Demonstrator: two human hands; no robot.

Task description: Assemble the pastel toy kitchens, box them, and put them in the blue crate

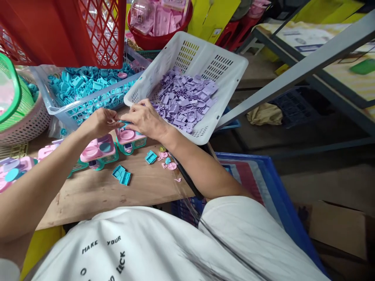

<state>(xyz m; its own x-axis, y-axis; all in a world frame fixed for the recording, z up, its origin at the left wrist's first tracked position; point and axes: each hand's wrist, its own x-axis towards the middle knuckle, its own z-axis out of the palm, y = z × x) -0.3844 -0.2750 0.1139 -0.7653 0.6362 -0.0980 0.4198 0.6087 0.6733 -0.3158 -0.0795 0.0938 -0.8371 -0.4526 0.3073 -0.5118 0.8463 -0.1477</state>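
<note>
My left hand [103, 121] and my right hand [145, 120] meet over the back of a pink and teal toy kitchen unit [129, 137]. The fingertips of both are pinched together. A bit of a small teal piece [125, 124] shows under them, but what each hand grips is hidden by the fingers. To the left stands another toy kitchen unit [99, 151] with a round pink basin and a blue disc on top. More such units sit beyond my left forearm, partly covered by it. Teal plastic trays [122, 175] lie on the wooden table in front.
A white basket [228, 74] of purple parts tilts behind my right hand. A clear bin [88, 97] of teal parts stands behind my left, under a red crate [58, 31]. Small pink pieces [172, 166] lie by my right forearm. A grey metal bar [293, 74] slants at right.
</note>
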